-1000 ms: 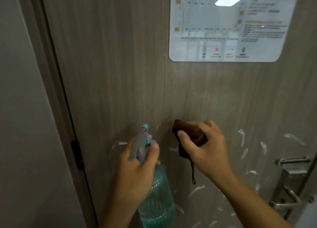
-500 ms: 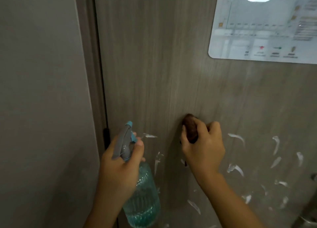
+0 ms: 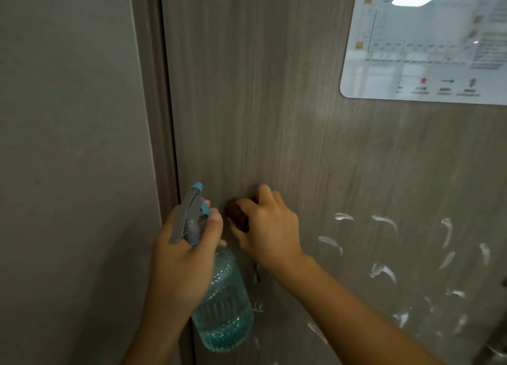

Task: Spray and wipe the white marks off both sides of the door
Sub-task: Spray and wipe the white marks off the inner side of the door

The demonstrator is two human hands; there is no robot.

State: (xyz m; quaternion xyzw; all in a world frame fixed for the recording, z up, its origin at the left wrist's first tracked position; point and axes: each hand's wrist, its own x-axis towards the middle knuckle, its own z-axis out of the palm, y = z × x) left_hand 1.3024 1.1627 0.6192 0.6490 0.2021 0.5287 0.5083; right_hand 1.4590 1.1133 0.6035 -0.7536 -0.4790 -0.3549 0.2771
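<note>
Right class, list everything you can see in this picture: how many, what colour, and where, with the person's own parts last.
door: one, grey-brown wood grain, fills the centre and right
white marks: many, white, lower right of door
notice sheet: one, white, top right on door
wall: one, grey, left
spray bottle: one, teal with grey trigger, gripped by left hand
cloth: one, brown, pressed on door
left hand: one, holding bottle
right hand: one, gripping cloth

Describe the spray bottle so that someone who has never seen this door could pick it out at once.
Start at the wood-grain door and go to its left edge, by the frame. There the left hand holds the spray bottle by its neck. It is the only see-through thing here: a ribbed, blue-green body with liquid inside, topped by a grey trigger head with a light blue nozzle.
</note>
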